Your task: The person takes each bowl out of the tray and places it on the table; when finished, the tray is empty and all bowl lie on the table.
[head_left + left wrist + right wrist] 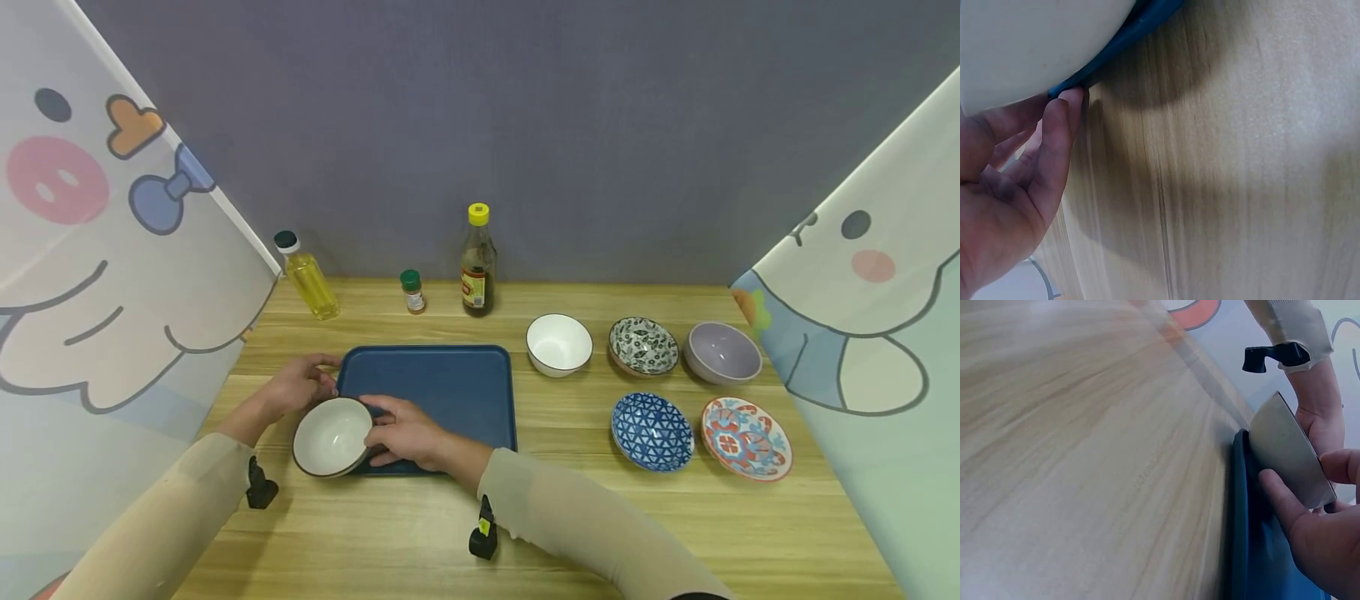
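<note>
A white bowl with a dark rim sits over the front left corner of a blue tray, overlapping its edge. My right hand grips the bowl's right side, one digit over the rim and another against the outer wall. To the bowl's upper left, my left hand is at the tray's left edge. In the left wrist view its fingertips pinch the tray's blue rim, just below the bowl's pale wall.
Along the back stand an oil bottle, a green-capped jar and a yellow-capped sauce bottle. Right of the tray are a white bowl, black-patterned bowl, purple bowl, blue-patterned bowl and red-patterned dish.
</note>
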Motion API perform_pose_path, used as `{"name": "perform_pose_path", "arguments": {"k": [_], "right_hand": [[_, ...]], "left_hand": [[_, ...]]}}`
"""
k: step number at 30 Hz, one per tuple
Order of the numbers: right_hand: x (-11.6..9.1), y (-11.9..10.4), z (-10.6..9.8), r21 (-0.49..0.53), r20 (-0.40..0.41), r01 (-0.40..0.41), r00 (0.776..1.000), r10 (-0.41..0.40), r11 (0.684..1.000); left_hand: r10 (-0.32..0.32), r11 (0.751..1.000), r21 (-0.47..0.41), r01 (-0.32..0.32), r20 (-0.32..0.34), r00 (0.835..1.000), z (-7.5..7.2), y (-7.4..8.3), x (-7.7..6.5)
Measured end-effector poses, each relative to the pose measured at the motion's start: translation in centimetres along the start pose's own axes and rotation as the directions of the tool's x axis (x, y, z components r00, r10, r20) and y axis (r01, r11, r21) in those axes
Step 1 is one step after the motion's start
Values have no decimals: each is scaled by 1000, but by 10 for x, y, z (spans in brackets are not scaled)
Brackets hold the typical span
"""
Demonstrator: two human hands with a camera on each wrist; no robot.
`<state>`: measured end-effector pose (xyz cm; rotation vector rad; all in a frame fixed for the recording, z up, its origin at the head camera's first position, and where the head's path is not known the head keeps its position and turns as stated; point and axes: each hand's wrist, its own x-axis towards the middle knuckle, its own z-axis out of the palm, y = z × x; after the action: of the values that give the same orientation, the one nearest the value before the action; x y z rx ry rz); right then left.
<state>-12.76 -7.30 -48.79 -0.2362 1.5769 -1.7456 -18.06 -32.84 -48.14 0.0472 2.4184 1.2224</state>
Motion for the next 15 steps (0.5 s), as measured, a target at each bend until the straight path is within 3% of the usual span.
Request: {"name": "perform_pose_path", "arguments": {"k": [8,15], "right_hand": [[-3,4,3,-11,-75,31,997,-32,999],[-7,2,5,-10,-88,50,995,-51,999]], "left_hand": [[-2,1000,-27,2,14,1000,0,1,-1],[-17,998,-61,19,24,1000,1,1,-3]]}}
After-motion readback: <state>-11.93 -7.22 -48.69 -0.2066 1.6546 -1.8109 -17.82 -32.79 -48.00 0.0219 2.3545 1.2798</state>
